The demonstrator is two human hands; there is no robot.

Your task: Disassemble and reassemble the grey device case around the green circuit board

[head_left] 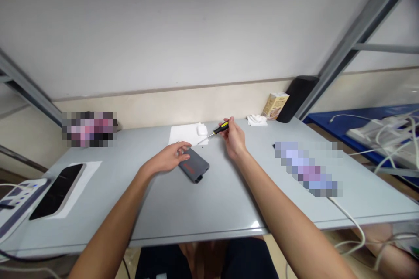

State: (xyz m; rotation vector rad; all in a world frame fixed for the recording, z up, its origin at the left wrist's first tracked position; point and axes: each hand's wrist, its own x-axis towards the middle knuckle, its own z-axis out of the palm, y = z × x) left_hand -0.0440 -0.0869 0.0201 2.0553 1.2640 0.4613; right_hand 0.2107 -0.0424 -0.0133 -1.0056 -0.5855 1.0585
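Observation:
A screwdriver (223, 127) with a black and yellow handle is gripped in my right hand (234, 138), above the middle of the table. Its thin metal shaft slants down to the left, and the tip comes near the fingers of my left hand (168, 157). Under my left hand lies a flat dark grey case (195, 165) with red lettering and a dark slot or tab at its near end. My left thumb rests on its far end, with the index finger stretched along the far edge. A few tiny dark bits, possibly screws, lie near the screwdriver tip.
Behind the hands, a white paper sheet (180, 133) bears a small white case (202, 130). A phone (60, 189) and power strip (16, 209) sit left. Crumpled tissue (257, 120), a yellow carton (275, 105) and a black cylinder (298, 98) stand back right. A blurred object (307, 170) trails a cable.

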